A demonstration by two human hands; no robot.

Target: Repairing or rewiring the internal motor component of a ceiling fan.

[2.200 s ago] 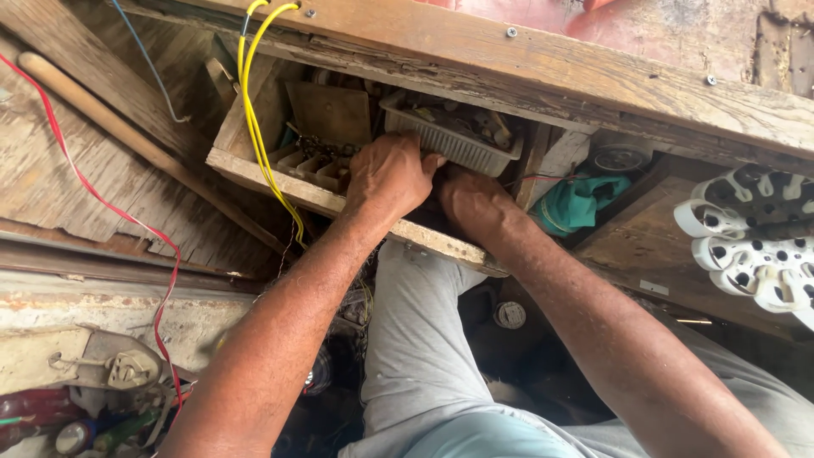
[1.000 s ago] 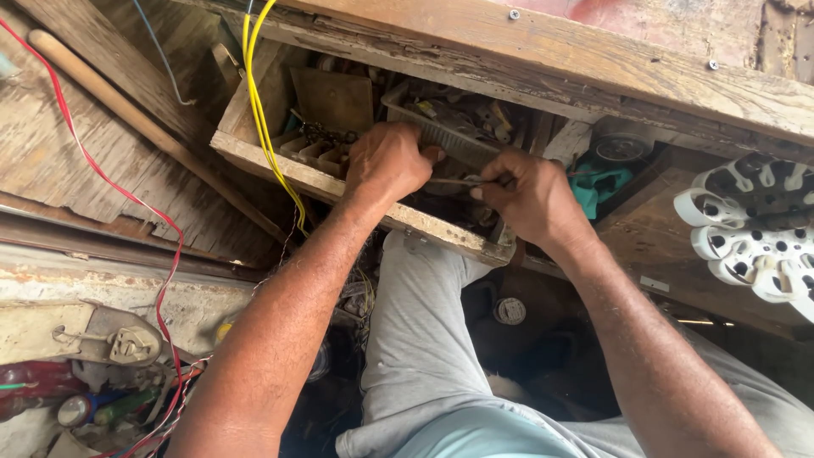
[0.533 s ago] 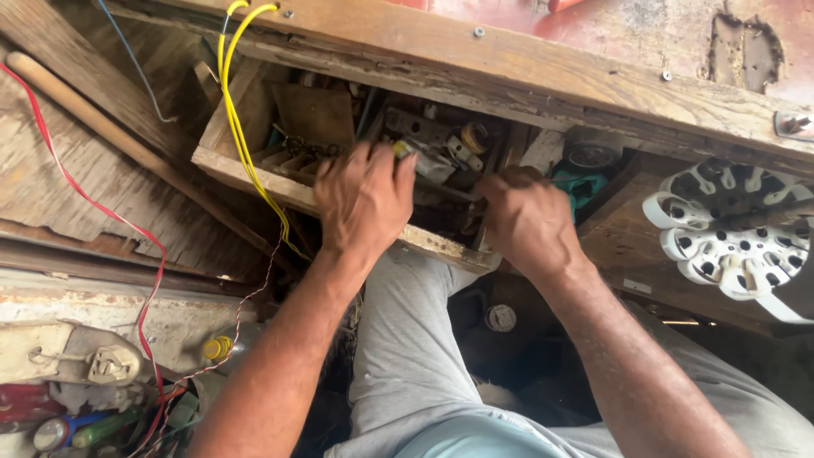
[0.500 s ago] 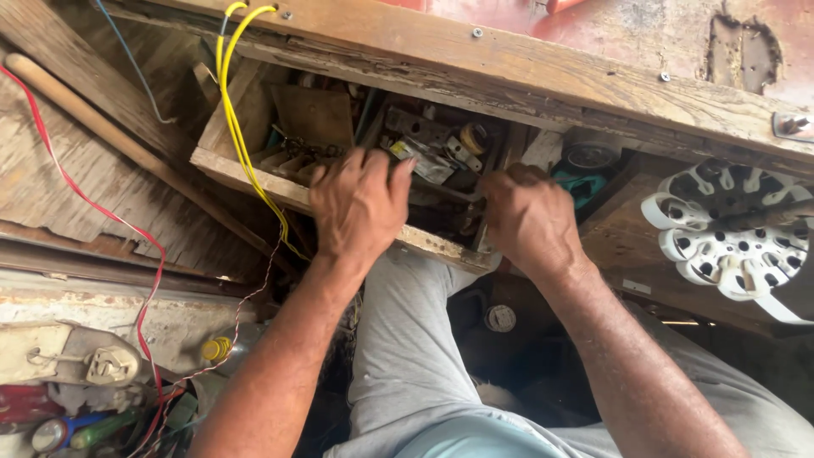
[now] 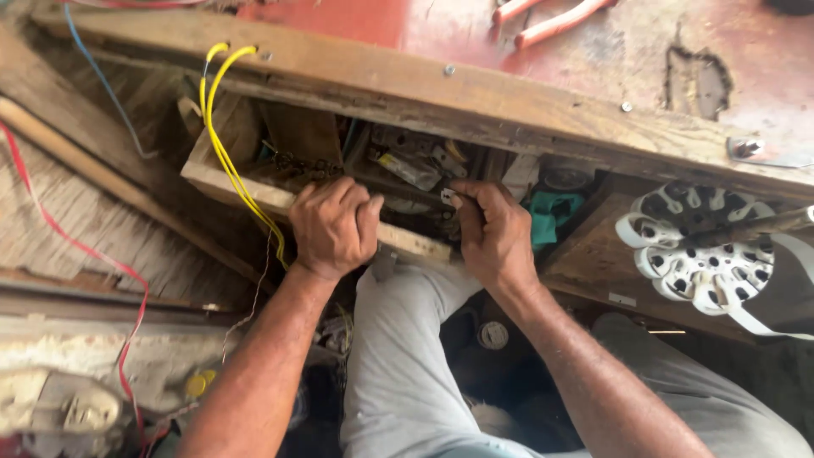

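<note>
The wooden drawer point(image 5: 339, 182) was already pulled out and gripped at its near edge by the clenched left hand point(image 5: 335, 225), while a small metal part point(image 5: 447, 197) was pinched by the right hand point(image 5: 492, 233) over the clutter inside.

Drawer point(image 5: 254, 191): rough, unpainted wood, worn at its front edge.
Bench top point(image 5: 475, 93): weathered wood rail, matt red surface behind, scuffed.
Wires point(image 5: 222, 153): glossy yellow plastic.
Fan part point(image 5: 695, 246): smooth white plastic.
Trousers point(image 5: 407, 339): matt grey cloth.
Rag point(image 5: 551, 212): teal cloth.
</note>
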